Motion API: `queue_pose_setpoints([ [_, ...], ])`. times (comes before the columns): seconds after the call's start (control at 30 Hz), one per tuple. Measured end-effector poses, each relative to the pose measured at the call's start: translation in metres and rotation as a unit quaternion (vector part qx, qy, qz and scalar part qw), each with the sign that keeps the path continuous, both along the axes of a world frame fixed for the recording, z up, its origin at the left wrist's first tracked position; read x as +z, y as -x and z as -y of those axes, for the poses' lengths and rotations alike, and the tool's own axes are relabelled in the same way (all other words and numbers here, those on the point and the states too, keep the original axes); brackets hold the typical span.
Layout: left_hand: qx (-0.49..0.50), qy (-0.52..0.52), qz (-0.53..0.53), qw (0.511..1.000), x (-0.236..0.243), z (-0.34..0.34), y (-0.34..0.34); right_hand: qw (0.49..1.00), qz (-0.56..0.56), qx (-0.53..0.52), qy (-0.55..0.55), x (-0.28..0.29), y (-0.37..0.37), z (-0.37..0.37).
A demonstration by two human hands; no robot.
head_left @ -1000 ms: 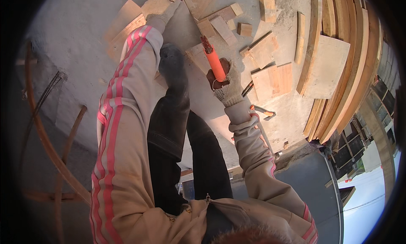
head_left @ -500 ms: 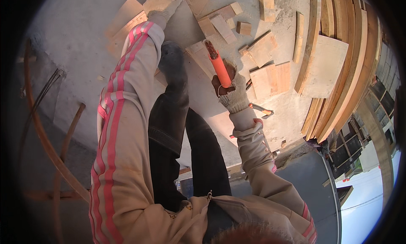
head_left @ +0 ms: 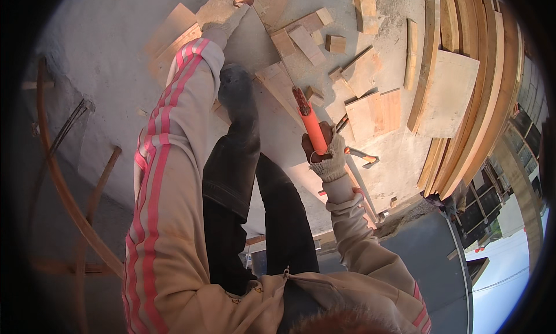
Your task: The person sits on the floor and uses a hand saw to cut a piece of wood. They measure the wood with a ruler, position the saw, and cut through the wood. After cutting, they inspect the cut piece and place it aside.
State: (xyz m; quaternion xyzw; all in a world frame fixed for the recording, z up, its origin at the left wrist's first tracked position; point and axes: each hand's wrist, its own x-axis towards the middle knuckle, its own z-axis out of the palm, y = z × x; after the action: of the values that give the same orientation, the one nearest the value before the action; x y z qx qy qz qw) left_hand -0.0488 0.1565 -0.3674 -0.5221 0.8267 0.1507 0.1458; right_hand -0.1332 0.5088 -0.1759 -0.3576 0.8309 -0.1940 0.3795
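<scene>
My right hand (head_left: 324,146), in a knitted glove with bare fingers, is wrapped round an orange tube-shaped tool (head_left: 314,131) whose far end is reddish brown. A thin dark line (head_left: 272,41) stretches from that end toward my left hand; I cannot make out whether it is string or blade. Gloved too, my left hand (head_left: 223,11) reaches to the top edge beside a wooden board (head_left: 176,27). Its fingers look closed, but what they hold is hidden. Below it my shoe (head_left: 236,82) rests near another board (head_left: 278,79).
Cut wood blocks (head_left: 307,44) and short boards (head_left: 373,113) lie about the concrete floor. An orange-and-black handled tool (head_left: 362,156) is right of my right hand. Long planks (head_left: 492,102) are stacked at the right, with a panel (head_left: 449,94) against them. Curved-looking bars (head_left: 63,189) stand at the left.
My right hand has moved right and back toward me with the orange tool. The thin dark line now shows more plainly. My left hand stays nearly in place.
</scene>
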Motion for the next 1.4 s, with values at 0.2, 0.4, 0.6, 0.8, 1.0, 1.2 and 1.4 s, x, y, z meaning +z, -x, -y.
queue_pose_setpoints([
  [0.2, -0.008, 0.015, -0.001, 1.0, 0.009, -0.006, 0.007, 0.985, 0.043, 0.104, -0.134, 0.087, 0.012, -0.046],
  [0.4, -0.004, -0.034, 0.007, 0.999, -0.001, 0.007, 0.011, 0.999, -0.002, 0.015, 0.047, -0.048, 0.013, 0.043],
  [0.6, -0.034, 0.019, 0.033, 0.999, -0.001, 0.001, 0.005, 0.995, 0.031, 0.06, -0.07, 0.095, 0.003, -0.068],
  [0.8, -0.015, -0.024, -0.015, 0.999, 0.006, -0.007, 0.015, 0.995, -0.036, 0.006, 0.097, -0.047, 0.013, 0.037],
  [1.0, -0.007, -0.023, -0.024, 0.999, 0.016, -0.003, 0.003, 0.993, -0.036, 0.089, -0.073, 0.046, -0.006, -0.103],
  [1.2, -0.001, -0.037, -0.046, 0.998, 0.016, -0.008, 0.012, 0.998, -0.022, 0.057, 0.02, -0.003, 0.003, -0.018],
  [1.4, 0.011, -0.032, -0.041, 0.999, 0.011, -0.006, -0.008, 1.0, 0.007, -0.004, 0.029, 0.0, 0.003, 0.002],
])
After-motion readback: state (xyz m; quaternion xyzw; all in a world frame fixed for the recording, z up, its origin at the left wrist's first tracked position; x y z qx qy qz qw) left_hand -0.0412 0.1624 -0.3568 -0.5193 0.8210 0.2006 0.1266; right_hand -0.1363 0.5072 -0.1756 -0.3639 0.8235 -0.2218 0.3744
